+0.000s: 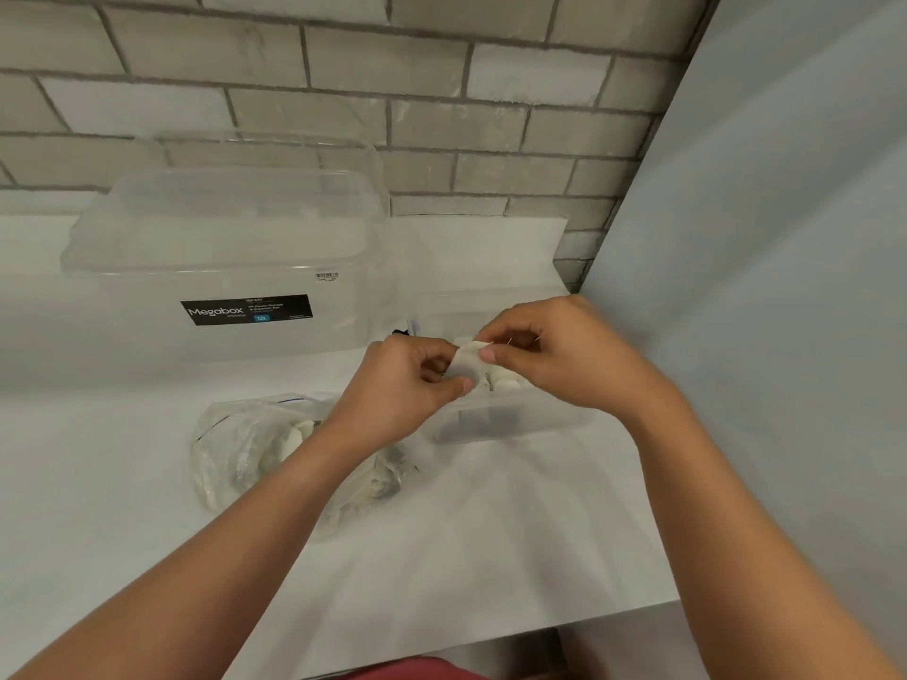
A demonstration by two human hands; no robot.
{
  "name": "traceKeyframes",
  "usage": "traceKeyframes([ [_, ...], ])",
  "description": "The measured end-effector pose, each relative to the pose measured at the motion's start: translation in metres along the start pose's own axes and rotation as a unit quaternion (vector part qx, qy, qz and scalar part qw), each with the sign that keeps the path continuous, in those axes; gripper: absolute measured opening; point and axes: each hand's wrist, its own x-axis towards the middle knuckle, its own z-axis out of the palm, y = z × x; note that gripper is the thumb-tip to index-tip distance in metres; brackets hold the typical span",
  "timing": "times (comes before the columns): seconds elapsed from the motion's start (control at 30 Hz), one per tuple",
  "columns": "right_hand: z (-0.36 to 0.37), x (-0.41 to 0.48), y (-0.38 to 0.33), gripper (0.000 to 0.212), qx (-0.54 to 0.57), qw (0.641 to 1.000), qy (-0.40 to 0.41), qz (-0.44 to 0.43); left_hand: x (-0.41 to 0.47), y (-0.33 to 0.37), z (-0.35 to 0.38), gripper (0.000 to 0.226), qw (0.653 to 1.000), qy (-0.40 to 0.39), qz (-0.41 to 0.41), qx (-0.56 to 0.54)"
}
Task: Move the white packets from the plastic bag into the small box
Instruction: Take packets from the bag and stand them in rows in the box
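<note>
Both hands hold one white packet (pixel 466 361) above the small clear box (pixel 510 418). My left hand (pixel 407 385) pinches its lower left edge. My right hand (pixel 545 350) pinches its upper right edge between thumb and fingers. A few white packets (pixel 505 383) lie inside the small box, partly hidden behind the hands. The clear plastic bag (pixel 250 444) with more white packets lies on the white table under my left forearm.
A large clear storage box (pixel 235 267) with a black label stands at the back left against the brick wall. A grey-white panel (pixel 785 287) closes the right side. The table's front edge (pixel 540 625) runs close to my body.
</note>
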Motion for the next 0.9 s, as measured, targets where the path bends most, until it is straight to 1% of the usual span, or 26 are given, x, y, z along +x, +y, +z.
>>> traceKeyframes([
  [0.07,-0.002,0.002,0.002,0.008,-0.015,1.0,0.004,-0.005,0.003,0.001,0.003,0.01,1.0,-0.003,0.008,0.005],
  [0.13,-0.005,0.005,0.007,0.006,-0.022,1.0,0.017,0.003,0.005,0.0,0.005,0.021,1.0,0.003,0.021,0.022],
  [0.23,-0.008,0.011,0.022,0.008,-0.064,0.996,0.047,0.04,0.004,-0.007,0.002,0.035,0.993,0.027,0.039,0.111],
  [0.3,-0.005,0.016,0.035,0.007,-0.099,0.992,0.039,0.069,-0.003,-0.011,-0.001,0.037,0.984,0.02,0.047,0.172],
  [0.37,0.0,0.023,0.05,0.005,-0.126,0.987,-0.009,0.095,-0.012,-0.014,-0.003,0.032,0.975,0.003,0.055,0.216],
  [0.47,0.009,0.034,0.063,0.006,-0.114,0.978,-0.123,0.122,-0.017,-0.018,-0.002,0.017,0.963,0.005,0.066,0.261],
  [0.53,0.016,0.04,0.065,0.007,-0.105,0.966,-0.196,0.13,-0.016,-0.02,0.0,0.012,0.961,0.019,0.068,0.267],
  [0.6,0.025,0.047,0.067,0.01,-0.127,0.953,-0.241,0.135,-0.016,-0.02,0.002,0.011,0.961,0.027,0.065,0.267],
  [0.67,0.035,0.054,0.072,0.013,-0.146,0.944,-0.258,0.144,-0.016,-0.02,0.003,0.011,0.961,0.03,0.058,0.269],
  [0.8,0.049,0.063,0.082,0.018,-0.16,0.94,-0.258,0.159,-0.016,-0.02,0.004,0.01,0.962,0.041,0.058,0.263],
  [0.9,0.053,0.064,0.086,0.016,-0.156,0.938,-0.262,0.164,-0.016,-0.021,0.005,0.01,0.962,0.042,0.057,0.265],
])
